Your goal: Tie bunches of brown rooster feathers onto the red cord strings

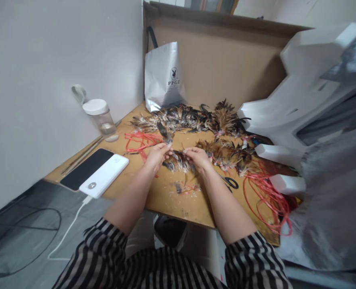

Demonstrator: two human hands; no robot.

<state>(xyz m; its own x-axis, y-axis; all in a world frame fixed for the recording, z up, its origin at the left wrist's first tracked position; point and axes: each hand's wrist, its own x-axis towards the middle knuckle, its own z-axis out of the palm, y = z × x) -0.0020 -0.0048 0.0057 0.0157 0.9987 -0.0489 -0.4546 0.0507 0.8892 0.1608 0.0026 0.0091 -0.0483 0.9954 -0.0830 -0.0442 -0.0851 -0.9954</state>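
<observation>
My left hand point(159, 155) is closed in a pinch on a small bunch of dark feathers point(163, 132), which points up and away from me. Across from it, my right hand point(198, 157) pinches what looks like a thin brown feather point(183, 147) between thumb and fingertips. Below and between the hands lies a loose pile of brown and white feathers point(178, 163). A row of brown feather bunches point(232, 154) runs to the right of my right hand. Farther back, a long heap of dark and tan feathers point(184, 116) stretches across the table.
Red plastic strings point(140, 140) lie left, with more red strings point(265, 196) at right. Black-handled scissors point(232, 183) sit by my right forearm. A phone point(86, 168), white power bank point(105, 174) and lidded jar point(101, 116) stand left. White foam pieces point(265, 116) border the right side.
</observation>
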